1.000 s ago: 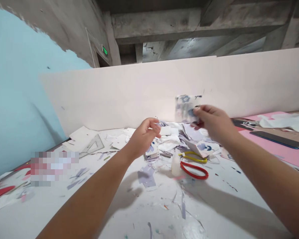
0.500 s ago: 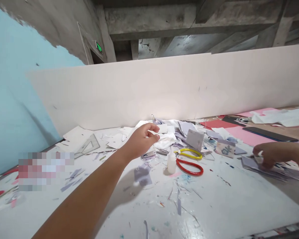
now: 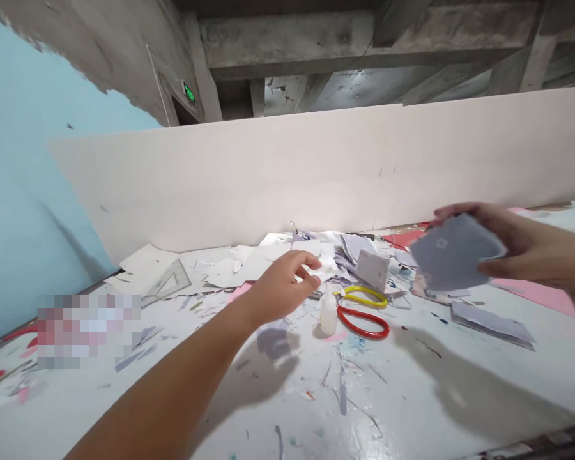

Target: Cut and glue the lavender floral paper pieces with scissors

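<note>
My right hand (image 3: 522,246) is raised above the table at the right, its fingers closed on a pale lilac paper piece (image 3: 453,252). My left hand (image 3: 285,287) hovers over the middle of the table with its fingers loosely curled and apart, holding nothing, just left of a small white glue bottle (image 3: 328,313). Beyond it lies a heap of cut paper scraps (image 3: 335,252). A stack of lilac paper sheets (image 3: 491,321) lies on the table below my right hand.
Scissors with one yellow and one red handle (image 3: 364,313) lie right of the bottle. A clear set square (image 3: 170,281) rests at the left. A white board (image 3: 316,166) stands along the table's back. Pink paper (image 3: 536,292) lies at the right.
My right hand dropped a patterned paper, went down to the stack at the right, and has come up holding a lilac piece. My left hand has drifted slightly towards the bottle.
</note>
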### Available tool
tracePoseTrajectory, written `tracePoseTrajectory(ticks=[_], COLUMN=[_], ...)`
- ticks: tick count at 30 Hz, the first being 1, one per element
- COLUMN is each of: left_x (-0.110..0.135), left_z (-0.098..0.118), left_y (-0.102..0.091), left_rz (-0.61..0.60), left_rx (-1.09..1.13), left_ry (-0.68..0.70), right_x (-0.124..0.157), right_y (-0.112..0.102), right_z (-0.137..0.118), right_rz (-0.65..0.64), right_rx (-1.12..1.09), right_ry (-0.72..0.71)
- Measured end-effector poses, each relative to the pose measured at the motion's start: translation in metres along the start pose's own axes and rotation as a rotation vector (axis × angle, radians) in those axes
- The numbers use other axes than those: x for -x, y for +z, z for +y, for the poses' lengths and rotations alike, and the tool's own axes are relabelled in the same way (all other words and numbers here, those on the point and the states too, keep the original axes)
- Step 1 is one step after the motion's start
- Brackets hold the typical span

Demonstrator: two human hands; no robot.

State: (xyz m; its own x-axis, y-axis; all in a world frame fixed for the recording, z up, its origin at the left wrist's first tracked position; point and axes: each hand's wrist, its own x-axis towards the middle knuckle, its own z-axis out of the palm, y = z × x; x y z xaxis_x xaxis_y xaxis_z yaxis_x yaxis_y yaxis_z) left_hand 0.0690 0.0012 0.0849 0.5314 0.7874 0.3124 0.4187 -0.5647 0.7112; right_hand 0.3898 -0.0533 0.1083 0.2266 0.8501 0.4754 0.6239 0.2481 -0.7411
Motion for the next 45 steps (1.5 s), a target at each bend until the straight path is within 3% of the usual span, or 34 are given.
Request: tracePoseTrajectory(ticks=[1,3,6,9,12,17,21,24,28,31,33,37,41,45], left_x=[0.003,0.010,0.013,0.007,-0.005,-0.012,-0.011,-0.012,-0.010,-0.009,-0.008,-0.008,-0.008,-0.005], left_z=[0.005,0.014,0.019,0.010,-0.005,-0.013,-0.011,-0.011,-0.009,-0.007,-0.005,-0.005,-0.004,-0.003], left_y=[0.004,0.010,0.015,0.014,0.010,0.006,0.004,0.004,0.002,0.002,0.001,0.001,0.004,0.008], left_rz=[-0.023,-0.077,-0.181,-0.123,-0.058,-0.032,-0.057,-0.021,0.030,0.038,0.051,0.066,0.097,-0.101], left_rx=[0.032,0.166,0.409,0.469,0.464,0.506,0.504,0.457,0.436,0.464,0.543,0.775,0.678,0.686], left_ry=[0.039,0.095,0.094,0.036,0.000,0.003,-0.063,-0.098,-0.049,-0.023,-0.017,0.077,0.120,0.061], right_x=[0.006,0.019,0.037,0.044,0.039,0.022,0.020,0.026,0.035,0.040,0.041,0.044,0.050,0.051], right_y=[0.011,0.038,0.083,0.106,0.105,0.093,0.095,0.100,0.106,0.109,0.111,0.114,0.120,0.126], right_z=[-0.013,-0.036,-0.057,-0.062,-0.057,-0.039,-0.028,-0.026,-0.027,-0.027,-0.026,-0.030,-0.038,-0.039], right_rz=[-0.097,-0.103,-0.250,-0.349,-0.323,-0.065,-0.155,-0.231,-0.138,-0.124,-0.123,-0.162,-0.288,-0.426], right_rx=[-0.259,-0.539,-0.697,-0.715,-0.782,-0.767,-0.583,-0.326,-0.052,0.020,0.045,0.022,-0.248,-0.411], right_ry=[-0.028,0.014,0.113,0.156,0.088,0.071,0.078,0.035,-0.165,-0.407,-0.490,-0.254,-0.033,0.005])
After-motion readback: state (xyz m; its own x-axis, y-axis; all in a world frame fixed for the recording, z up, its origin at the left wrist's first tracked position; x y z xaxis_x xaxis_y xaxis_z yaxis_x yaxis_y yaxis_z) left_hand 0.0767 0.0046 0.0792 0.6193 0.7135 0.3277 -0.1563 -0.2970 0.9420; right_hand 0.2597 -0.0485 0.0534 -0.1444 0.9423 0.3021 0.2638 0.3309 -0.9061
